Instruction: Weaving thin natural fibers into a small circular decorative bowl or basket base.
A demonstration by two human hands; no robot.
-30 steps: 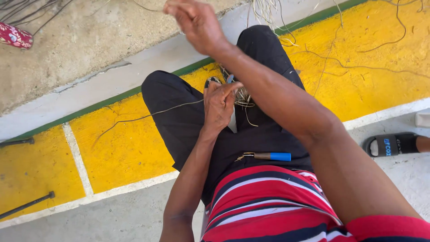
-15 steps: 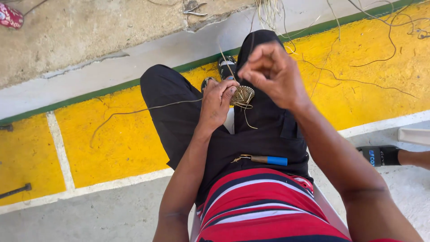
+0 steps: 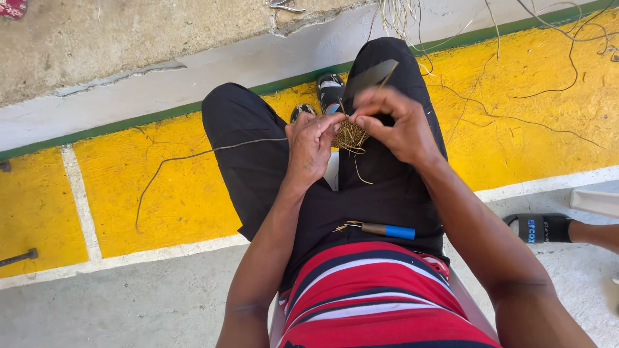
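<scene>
I sit with black trousers over a yellow painted floor. My left hand point(image 3: 311, 145) pinches the edge of a small round woven straw piece point(image 3: 350, 135) held above my knees. My right hand point(image 3: 394, 122) grips the same piece from the right, with a thin strand and a flat dark strip point(image 3: 371, 78) sticking up from its fingers. A long thin fibre point(image 3: 193, 158) trails from my left hand down to the floor. A tool with a blue and brown handle point(image 3: 380, 229) lies on my lap.
Loose fibres point(image 3: 516, 116) lie scattered on the yellow floor at right. Another person's foot in a black slide sandal point(image 3: 538, 227) is at the right edge. A dark metal rod point(image 3: 18, 258) lies at far left. My sandalled feet point(image 3: 330, 93) show between my knees.
My right hand came down from high above, where it pulled a strand, and now meets the left hand on the woven piece. My view shifted slightly.
</scene>
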